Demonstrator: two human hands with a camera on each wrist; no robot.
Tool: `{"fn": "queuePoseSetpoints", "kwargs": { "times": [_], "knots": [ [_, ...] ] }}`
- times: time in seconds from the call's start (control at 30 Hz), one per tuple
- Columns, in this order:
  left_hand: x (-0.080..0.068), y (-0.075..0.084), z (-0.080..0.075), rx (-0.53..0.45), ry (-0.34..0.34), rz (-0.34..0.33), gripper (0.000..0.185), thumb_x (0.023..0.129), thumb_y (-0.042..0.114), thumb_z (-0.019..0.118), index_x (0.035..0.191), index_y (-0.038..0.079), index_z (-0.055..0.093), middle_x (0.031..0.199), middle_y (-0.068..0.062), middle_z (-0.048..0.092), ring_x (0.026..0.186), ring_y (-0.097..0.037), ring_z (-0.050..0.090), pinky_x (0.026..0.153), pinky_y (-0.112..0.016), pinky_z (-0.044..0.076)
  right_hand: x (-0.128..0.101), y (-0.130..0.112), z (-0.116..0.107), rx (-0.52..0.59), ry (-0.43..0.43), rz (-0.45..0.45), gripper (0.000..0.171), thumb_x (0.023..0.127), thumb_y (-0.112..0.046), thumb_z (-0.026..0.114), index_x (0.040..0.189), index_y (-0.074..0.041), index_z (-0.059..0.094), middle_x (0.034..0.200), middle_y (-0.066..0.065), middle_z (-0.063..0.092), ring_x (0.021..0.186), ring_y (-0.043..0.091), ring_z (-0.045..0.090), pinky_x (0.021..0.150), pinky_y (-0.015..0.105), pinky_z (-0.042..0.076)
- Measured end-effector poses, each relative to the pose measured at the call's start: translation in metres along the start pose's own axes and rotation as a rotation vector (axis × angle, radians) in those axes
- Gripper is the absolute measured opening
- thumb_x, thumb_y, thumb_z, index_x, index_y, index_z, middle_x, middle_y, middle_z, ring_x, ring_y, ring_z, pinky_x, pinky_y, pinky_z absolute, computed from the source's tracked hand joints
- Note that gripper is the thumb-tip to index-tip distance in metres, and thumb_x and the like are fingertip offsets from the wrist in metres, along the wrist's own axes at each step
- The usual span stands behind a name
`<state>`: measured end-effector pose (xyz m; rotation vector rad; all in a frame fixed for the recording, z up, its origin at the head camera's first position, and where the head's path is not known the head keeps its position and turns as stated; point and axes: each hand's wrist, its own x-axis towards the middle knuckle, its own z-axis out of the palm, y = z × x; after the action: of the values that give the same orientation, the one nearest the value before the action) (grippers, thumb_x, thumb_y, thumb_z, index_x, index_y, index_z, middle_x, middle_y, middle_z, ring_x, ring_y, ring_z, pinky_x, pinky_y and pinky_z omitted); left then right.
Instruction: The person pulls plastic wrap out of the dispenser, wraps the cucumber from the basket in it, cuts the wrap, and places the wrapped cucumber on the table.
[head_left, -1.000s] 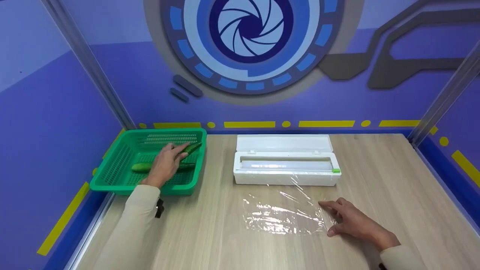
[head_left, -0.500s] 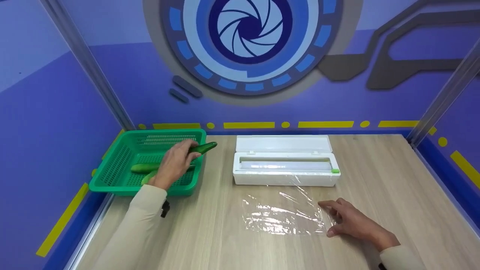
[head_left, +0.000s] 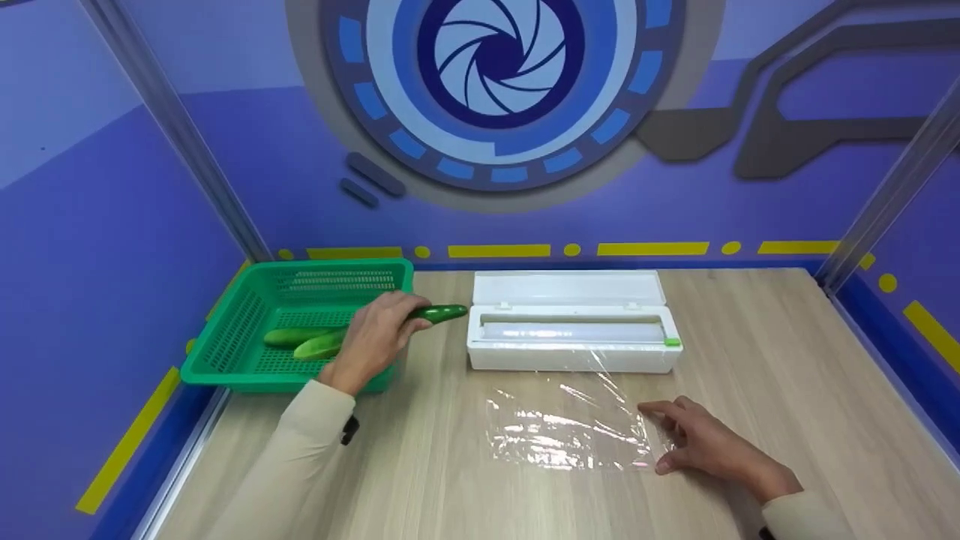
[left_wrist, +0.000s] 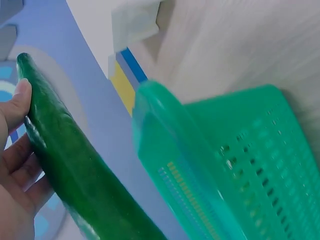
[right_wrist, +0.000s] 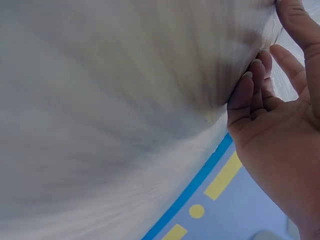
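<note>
Cucumber (head_left: 431, 314) sits in the left hand (head_left: 373, 339), whose fingers curl around its middle; its dark tip pokes out past the fingertips, over the right edge of the green basket (head_left: 225, 330). It looks smooth, so it could slip and fall if the grip loosens. The right hand (head_left: 701, 442) lies flat with fingers spread, fingertips on the edge of the plastic wrap (head_left: 562, 431), which could bunch up if they push. A second ago, the cucumber was lower, inside the basket.
</note>
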<state>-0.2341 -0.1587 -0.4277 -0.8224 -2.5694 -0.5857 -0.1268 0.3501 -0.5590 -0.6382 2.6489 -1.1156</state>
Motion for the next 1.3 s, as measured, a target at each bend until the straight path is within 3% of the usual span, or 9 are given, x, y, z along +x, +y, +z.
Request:
{"fn": "queuePoseSetpoints", "kwargs": {
  "times": [0.13,0.57,0.87,1.3],
  "knots": [
    [0.000,0.013,0.008,0.027,0.016,0.072,0.023,0.099,0.026,0.077,0.116,0.011,0.077,0.107,-0.003,0.076,0.091,-0.023,0.067,0.073,-0.042,0.057,0.000,0.000,0.001,0.003,0.008,0.001,0.089,0.073,-0.030,0.096,0.147,0.000,0.056,0.100,0.005,0.049,0.090,0.015,0.045,0.074,0.027,0.040],
    [-0.002,0.041,0.036,-0.001,0.001,0.153,0.026,0.096,0.029,0.080,0.114,0.011,0.079,0.100,-0.001,0.075,0.083,-0.019,0.066,0.068,-0.035,0.055,-0.002,0.001,0.001,0.013,0.013,0.002,0.089,0.074,-0.030,0.097,0.148,-0.001,0.056,0.101,0.005,0.050,0.091,0.016,0.046,0.075,0.027,0.041],
    [0.006,0.068,0.062,-0.009,-0.098,0.173,0.028,0.097,0.033,0.078,0.117,0.013,0.080,0.102,0.000,0.076,0.089,-0.018,0.069,0.073,-0.035,0.057,-0.002,0.000,0.002,0.035,-0.004,0.091,0.091,0.073,-0.028,0.098,0.151,-0.007,0.054,0.107,0.006,0.052,0.096,0.021,0.047,0.078,0.027,0.044],
    [0.013,0.095,0.092,-0.005,-0.136,0.246,0.026,0.098,0.032,0.078,0.116,0.014,0.081,0.099,0.000,0.074,0.088,-0.017,0.067,0.072,-0.031,0.056,-0.001,-0.002,0.001,-0.004,0.031,0.021,0.100,0.072,-0.030,0.098,0.154,-0.003,0.047,0.108,0.005,0.052,0.099,0.019,0.046,0.081,0.029,0.044]
  ]
}}
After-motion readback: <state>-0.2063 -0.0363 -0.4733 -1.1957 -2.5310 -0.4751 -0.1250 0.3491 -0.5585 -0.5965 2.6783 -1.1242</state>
